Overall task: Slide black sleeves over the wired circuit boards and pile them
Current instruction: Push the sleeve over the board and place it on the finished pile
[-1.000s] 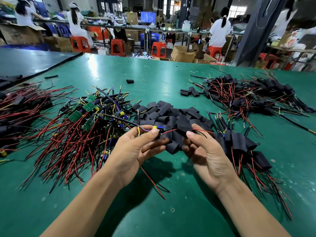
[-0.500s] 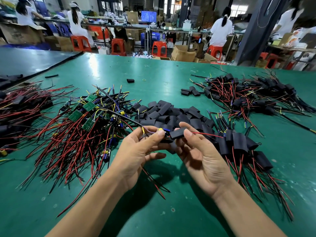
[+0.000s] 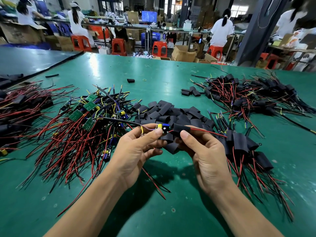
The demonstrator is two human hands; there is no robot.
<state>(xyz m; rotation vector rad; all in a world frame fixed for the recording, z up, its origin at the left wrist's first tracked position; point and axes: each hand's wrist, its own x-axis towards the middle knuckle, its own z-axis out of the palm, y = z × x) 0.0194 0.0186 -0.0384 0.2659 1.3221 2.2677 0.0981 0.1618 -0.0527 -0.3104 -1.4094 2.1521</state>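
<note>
My left hand (image 3: 136, 149) pinches a small wired circuit board (image 3: 162, 128) with yellow and blue parts, held above the green table (image 3: 162, 69). My right hand (image 3: 203, 151) pinches a black sleeve (image 3: 181, 128) threaded on the board's red wires, just right of the board. A heap of loose black sleeves (image 3: 171, 113) lies behind my hands. Bare boards with red and black wires (image 3: 82, 120) are piled at the left. Sleeved boards (image 3: 242, 144) lie at the right.
A second heap of sleeved boards (image 3: 248, 94) lies at the far right, and another wire bundle (image 3: 18, 106) at the left edge. One stray sleeve (image 3: 130, 80) sits mid-table. Workers, red stools and cardboard boxes stand beyond the table.
The sleeve has slid along the red wires toward the board, and both hands have risen slightly; the board's blue and yellow parts now show clearly.
</note>
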